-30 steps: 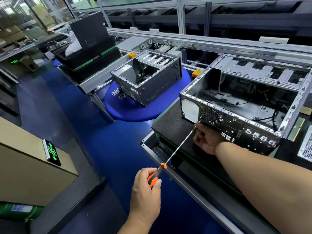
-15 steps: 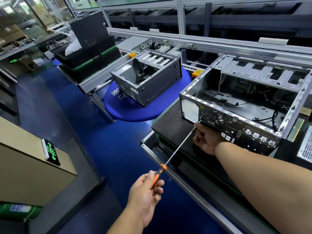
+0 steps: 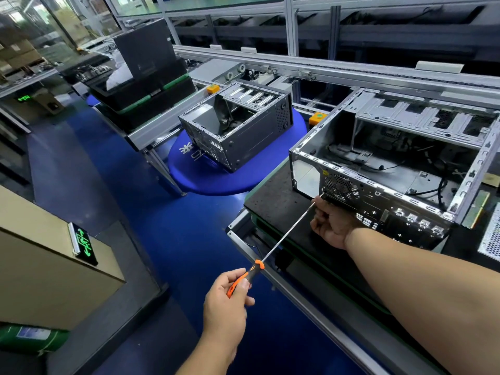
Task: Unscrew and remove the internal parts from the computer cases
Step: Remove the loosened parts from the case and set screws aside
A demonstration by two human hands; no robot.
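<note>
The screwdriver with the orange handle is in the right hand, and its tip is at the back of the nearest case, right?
Not quite. The head view shows the left hand holding the screwdriver; the right hand steadies its tip at the back of the nearest case.

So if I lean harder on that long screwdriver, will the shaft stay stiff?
Probably some flex: the screwdriver has a long, thin shaft. The left hand grips only the handle end, so the tip may wander; the right hand steadying near the case likely helps.

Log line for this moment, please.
step: unscrewing rear panel | left hand: grips screwdriver | right hand: steadies tip at case
</note>
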